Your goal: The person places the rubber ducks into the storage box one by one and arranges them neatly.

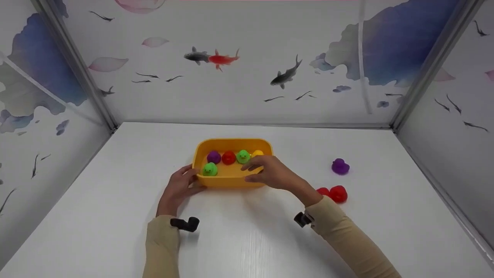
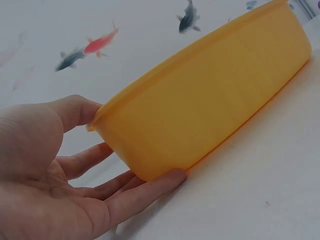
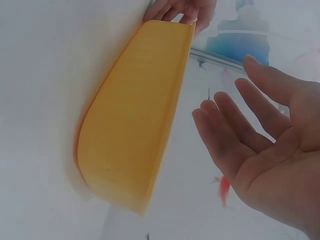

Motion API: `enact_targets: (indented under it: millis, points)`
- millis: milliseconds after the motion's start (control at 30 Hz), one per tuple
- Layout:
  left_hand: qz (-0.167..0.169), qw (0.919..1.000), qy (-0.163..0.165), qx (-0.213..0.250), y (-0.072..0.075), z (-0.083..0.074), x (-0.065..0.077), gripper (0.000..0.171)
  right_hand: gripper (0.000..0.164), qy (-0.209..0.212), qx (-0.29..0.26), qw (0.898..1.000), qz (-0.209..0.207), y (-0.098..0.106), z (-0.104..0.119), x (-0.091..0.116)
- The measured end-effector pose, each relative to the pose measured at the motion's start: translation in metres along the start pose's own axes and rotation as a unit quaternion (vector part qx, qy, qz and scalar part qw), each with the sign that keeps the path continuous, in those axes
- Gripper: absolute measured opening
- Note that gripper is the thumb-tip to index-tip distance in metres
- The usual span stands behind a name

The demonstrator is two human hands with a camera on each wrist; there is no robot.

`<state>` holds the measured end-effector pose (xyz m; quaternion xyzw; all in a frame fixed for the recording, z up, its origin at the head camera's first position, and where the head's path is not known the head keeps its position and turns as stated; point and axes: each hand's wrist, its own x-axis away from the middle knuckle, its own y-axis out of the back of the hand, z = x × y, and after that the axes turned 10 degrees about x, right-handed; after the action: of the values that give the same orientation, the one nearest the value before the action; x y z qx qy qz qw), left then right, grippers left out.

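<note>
A yellow plastic tub [image 1: 227,182] stands on the white table. My left hand [image 1: 178,189] holds its left end; in the left wrist view the thumb lies on the rim and the fingers reach round the lower corner. Inside are small toy ducks: a purple one [image 1: 214,157], a red one [image 1: 229,157], two green ones [image 1: 243,156] and a yellow one [image 1: 257,153] partly hidden by my right hand [image 1: 276,173]. That hand hovers over the tub's right end, fingers spread loosely and nothing between them. In the right wrist view it is beside the rim, apart from it.
On the table to the right lies a purple duck [image 1: 340,166]. Two red ducks [image 1: 338,194] sit nearer, one partly behind my right wrist. Printed panels [image 1: 247,96] with fish wall in the table at the back and both sides.
</note>
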<state>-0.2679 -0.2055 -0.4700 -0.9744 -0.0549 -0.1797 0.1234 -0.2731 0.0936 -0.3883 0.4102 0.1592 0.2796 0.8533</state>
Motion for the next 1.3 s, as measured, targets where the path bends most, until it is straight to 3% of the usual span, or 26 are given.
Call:
enact_targets:
  millis: [300, 567, 767, 1067, 1300]
  points:
    - [-0.002, 1.0, 0.005, -0.005, -0.001, -0.001, -0.002, 0.057, 0.029, 0.007, -0.01, 0.999, -0.035, 0.02, -0.012, 0.026]
    - [-0.003, 1.0, 0.004, -0.009, -0.002, 0.0, -0.002, 0.057, 0.029, 0.009, -0.019, 0.997, -0.07, 0.036, -0.029, 0.033]
    - [-0.01, 0.9997, -0.005, -0.02, -0.001, 0.002, -0.002, 0.057, 0.029, -0.039, -0.006, 0.995, -0.094, 0.051, -0.046, 0.037]
    - [-0.016, 0.9996, -0.005, -0.023, -0.002, 0.003, -0.001, 0.057, 0.035, -0.115, -0.012, 0.983, -0.143, 0.079, -0.082, 0.055]
    - [-0.014, 0.9995, -0.004, -0.029, -0.001, 0.002, -0.001, 0.057, 0.039, -0.137, -0.034, 0.976, -0.163, 0.087, -0.111, 0.061]
